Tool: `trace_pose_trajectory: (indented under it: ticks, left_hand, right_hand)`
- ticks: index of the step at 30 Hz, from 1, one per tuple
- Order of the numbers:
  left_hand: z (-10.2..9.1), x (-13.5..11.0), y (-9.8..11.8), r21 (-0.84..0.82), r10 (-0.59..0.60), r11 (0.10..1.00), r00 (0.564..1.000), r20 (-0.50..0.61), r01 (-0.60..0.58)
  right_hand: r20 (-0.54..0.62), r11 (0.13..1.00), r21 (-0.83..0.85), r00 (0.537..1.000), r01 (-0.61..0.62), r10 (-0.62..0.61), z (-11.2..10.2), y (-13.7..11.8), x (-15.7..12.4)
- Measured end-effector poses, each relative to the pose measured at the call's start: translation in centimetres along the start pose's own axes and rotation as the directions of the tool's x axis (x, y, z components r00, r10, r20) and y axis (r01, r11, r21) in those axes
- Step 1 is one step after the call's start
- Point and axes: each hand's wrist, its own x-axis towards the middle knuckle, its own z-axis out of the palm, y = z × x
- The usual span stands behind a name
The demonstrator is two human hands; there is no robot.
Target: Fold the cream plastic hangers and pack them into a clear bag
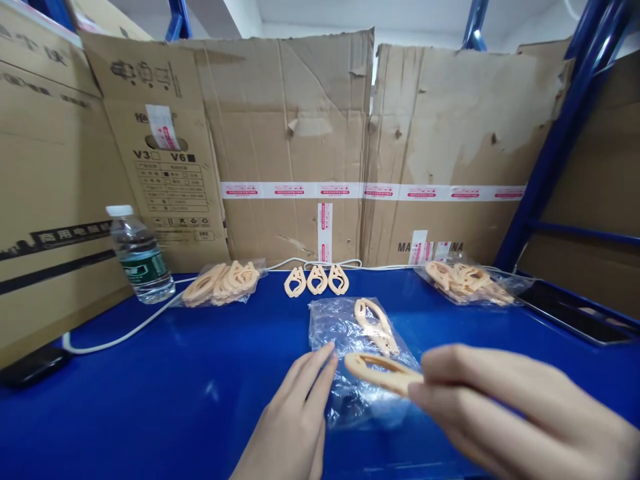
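Observation:
My right hand (pixel 505 407) pinches one end of a peach-coloured oval clip (pixel 381 371) and holds it just over a clear plastic bag (pixel 340 327) lying on the blue table. A second clip (pixel 375 325) lies in or on that bag. My left hand (pixel 295 413) rests with its fingers stretched out flat, fingertips on the bag's left edge. Three more clips (pixel 317 280) stand in a row behind the bag.
A filled bag of clips (pixel 223 283) lies at the back left, another (pixel 467 280) at the back right. A water bottle (pixel 140 257), a white cable (pixel 125 333), a dark phone (pixel 33 365) and a black tablet (pixel 575 310) sit around. Cardboard boxes (pixel 300 147) wall the back.

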Motion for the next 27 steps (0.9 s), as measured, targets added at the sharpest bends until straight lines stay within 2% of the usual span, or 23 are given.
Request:
trace_pose_trajectory:
  ticks: [4, 7, 9, 13, 16, 24, 27]
  left_hand:
    - [0.3, 0.1, 0.0, 0.008, 0.012, 1.0, 0.999, -0.05, -0.012]
    - [0.3, 0.2, 0.0, 0.023, 0.038, 0.999, 0.997, -0.071, -0.036]
    - [0.2, 0.3, 0.0, 0.047, 0.045, 0.998, 0.997, -0.07, -0.042]
    - [0.2, 0.3, -0.1, 0.101, 0.061, 0.993, 0.995, -0.083, -0.053]
    - [0.2, 0.3, -0.1, 0.126, 0.08, 0.99, 0.993, -0.089, -0.068]
    - [0.2, 0.5, 0.1, 0.127, 0.077, 0.99, 0.995, -0.069, -0.067]
    - [0.3, 0.3, 0.1, 0.107, 0.062, 0.993, 0.996, -0.06, -0.056]
  right_hand:
    - [0.097, 0.994, -0.055, 0.991, 0.093, -0.088, 1.9, -2.0, 0.0]
    - [0.205, 0.958, -0.139, 0.953, 0.252, -0.221, 3.8, -2.2, 0.5]
    - [0.232, 0.941, -0.175, 0.941, 0.289, -0.246, 5.4, -2.2, 0.6]
    - [0.212, 0.921, -0.255, 0.947, 0.293, -0.243, 9.1, -2.2, 0.4]
    - [0.219, 0.908, -0.295, 0.946, 0.296, -0.237, 10.8, -2.1, 0.3]
    - [0.293, 0.915, -0.302, 0.94, 0.267, -0.178, 12.6, -1.3, 0.5]
    - [0.313, 0.937, -0.254, 0.937, 0.24, -0.155, 13.0, -1.0, 0.2]
